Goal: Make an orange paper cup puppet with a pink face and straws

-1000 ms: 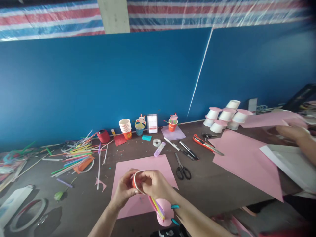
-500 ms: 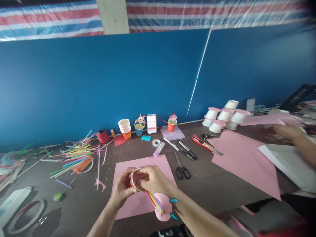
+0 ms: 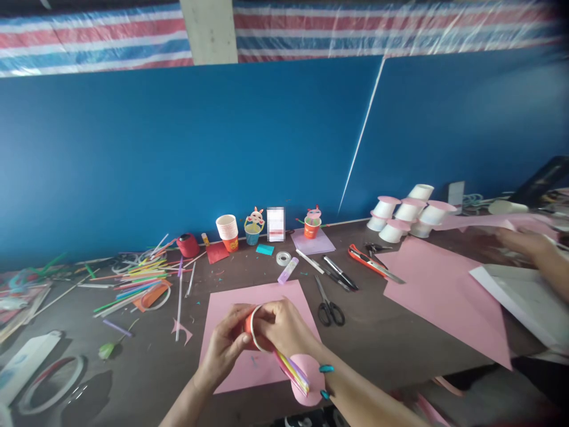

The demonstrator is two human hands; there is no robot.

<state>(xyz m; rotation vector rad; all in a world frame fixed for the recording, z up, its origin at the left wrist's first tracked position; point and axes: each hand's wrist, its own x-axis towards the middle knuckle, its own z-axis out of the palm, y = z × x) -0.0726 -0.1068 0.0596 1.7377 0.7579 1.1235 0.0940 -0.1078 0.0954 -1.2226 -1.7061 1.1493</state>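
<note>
Both hands, left hand and right hand, hold a red paper cup over the pink sheet near the table front edge

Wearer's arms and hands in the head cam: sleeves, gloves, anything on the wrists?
Both forearms are bare to the bottom edge of the picture: no sleeves, no gloves. The left hand shows no ring, watch or band. Near the right hand, two small teal pieces sit at the wrist, perhaps a bracelet; too small to tell. No markings or cables.

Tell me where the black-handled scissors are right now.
In the head view, the black-handled scissors lie flat on the dark table, just right of the pink paper sheet under the person's hands, with the pens just behind them.
</note>
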